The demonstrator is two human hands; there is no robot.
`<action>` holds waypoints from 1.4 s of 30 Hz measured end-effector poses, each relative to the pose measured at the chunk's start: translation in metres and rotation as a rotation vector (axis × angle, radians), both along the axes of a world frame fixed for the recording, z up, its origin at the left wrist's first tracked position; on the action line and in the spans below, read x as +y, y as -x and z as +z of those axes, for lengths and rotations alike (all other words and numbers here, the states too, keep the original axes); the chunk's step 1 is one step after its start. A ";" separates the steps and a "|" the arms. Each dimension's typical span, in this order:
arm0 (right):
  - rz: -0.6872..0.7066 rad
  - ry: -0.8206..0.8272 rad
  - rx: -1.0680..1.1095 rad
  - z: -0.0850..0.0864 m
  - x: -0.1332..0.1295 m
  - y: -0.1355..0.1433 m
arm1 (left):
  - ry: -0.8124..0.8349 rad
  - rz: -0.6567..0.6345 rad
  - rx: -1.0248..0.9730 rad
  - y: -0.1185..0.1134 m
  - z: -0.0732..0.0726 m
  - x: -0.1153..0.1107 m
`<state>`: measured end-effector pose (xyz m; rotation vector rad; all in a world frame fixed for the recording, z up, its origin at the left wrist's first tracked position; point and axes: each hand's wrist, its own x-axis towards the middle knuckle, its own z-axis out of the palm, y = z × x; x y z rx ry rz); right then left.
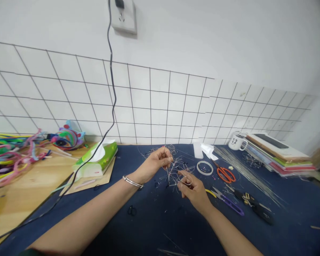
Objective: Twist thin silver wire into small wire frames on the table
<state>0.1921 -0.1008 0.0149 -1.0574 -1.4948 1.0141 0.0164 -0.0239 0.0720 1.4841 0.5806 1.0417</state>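
Observation:
A tangled piece of thin silvery wire [171, 175], bent into loops, is between my two hands above the dark blue tabletop. My left hand [159, 160], with a silver bangle at the wrist, pinches the wirework at its upper left. On the lower right side, my right hand [191, 188] is closed with its fingers around a wire loop. Parts of the wire are hidden behind the fingers. Just beyond the hands lies another heap of bent wire [170, 149].
Right of my hands lie a white ring-shaped coil [204, 168], orange-handled scissors [226, 175], purple-handled snips [230, 204], black-handled pliers [252, 203] and long straight wires [246, 170]. A mug [237, 142] stands by stacked books [280, 153]. At left are a green tissue pack [104, 160], a hanging cable [113, 89] and pipe cleaners [13, 156].

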 end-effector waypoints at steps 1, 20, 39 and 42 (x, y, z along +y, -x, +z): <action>0.011 -0.010 -0.043 -0.001 0.000 0.000 | 0.008 -0.010 0.000 0.000 0.000 -0.001; -0.211 -0.372 -0.277 0.005 -0.003 -0.005 | 0.056 0.060 -0.045 0.005 -0.008 0.017; -0.089 0.071 0.159 -0.001 -0.001 0.002 | 0.094 0.038 -0.189 -0.008 -0.024 0.008; -0.007 0.137 0.320 -0.001 -0.001 0.006 | 0.031 0.040 -0.135 -0.013 -0.025 0.003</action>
